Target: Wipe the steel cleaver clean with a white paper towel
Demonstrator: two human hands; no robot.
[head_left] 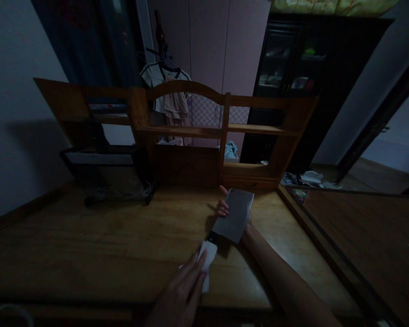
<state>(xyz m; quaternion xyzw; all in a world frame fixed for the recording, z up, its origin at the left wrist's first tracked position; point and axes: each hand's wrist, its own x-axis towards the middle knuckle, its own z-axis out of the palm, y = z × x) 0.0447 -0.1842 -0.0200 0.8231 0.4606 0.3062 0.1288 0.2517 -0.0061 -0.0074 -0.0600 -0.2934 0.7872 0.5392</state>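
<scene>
A cleaver is held above the wooden desk, its broad grey blade pointing away from me and its dark handle toward me. My left hand is closed around a white tissue or cloth that wraps the cleaver's handle. Behind the blade, my right hand supports it from the far side; several fingertips curl round its left edge and one finger sticks out past it. The blade covers the palm and thumb of that hand.
The desk has a wooden shelf unit along its back. A dark box-like appliance, partly wrapped in plastic, stands at the back left. To the right lies a lower brown surface. Clothes hang behind.
</scene>
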